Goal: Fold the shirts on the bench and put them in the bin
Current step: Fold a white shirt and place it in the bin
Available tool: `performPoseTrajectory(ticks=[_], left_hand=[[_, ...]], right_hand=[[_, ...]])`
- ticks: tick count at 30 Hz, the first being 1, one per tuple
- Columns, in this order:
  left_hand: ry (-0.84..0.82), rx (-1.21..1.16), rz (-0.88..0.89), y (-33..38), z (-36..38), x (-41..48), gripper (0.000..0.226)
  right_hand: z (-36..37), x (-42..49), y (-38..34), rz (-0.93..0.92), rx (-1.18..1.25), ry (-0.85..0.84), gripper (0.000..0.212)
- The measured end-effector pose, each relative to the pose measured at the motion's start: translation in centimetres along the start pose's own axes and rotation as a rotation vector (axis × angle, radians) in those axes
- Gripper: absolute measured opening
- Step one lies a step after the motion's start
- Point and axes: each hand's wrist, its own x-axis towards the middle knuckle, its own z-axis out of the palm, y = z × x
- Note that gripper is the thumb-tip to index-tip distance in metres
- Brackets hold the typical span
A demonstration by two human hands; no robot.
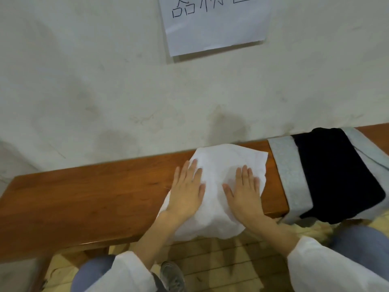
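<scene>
The left hand (185,192) and right hand (244,194) lie flat, fingers (244,172) straight, pressing the white shirt (217,165), one at its 9 o'clock side, one at 3 o'clock. The shirt lies on the tabletop (84,197), its 6 o'clock end hanging off. If the hands lift, it could slide down. A black shirt (336,171) waits at 3 o'clock. No bin shows.

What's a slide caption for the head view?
Left hand and right hand press flat on a white shirt on the wooden bench; black garment alongside.
</scene>
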Motion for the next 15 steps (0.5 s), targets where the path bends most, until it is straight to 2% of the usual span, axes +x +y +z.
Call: performPoseTrajectory(ticks=[2, 4, 9, 12, 15], left_hand=[[-0.137, 0.046, 0.194, -0.5, 1.0, 1.7, 0.056], [-0.213, 0.03, 0.248, -1.7, 1.7, 2.3, 0.066], [-0.182, -0.027, 0.073, -2.0, 2.5, -1.2, 0.078], [-0.128, -0.026, -0.013, -1.8, 2.0, -4.0, 0.072], [-0.077, -0.063, 0.062, -2.7, 0.7, -4.8, 0.065]], right_hand=[[1.0, -0.3, -0.2, 0.029, -0.065, 0.01, 0.1], [1.5, 0.0, 0.0, -0.019, -0.136, 0.001, 0.106], [0.5, 1.0, 0.3, -0.282, -0.177, -0.095, 0.1], [-0.6, 1.2, 1.7, -0.461, -0.089, -0.157, 0.081], [-1.2, 0.3, 4.2, -0.544, -0.165, -0.177, 0.08]])
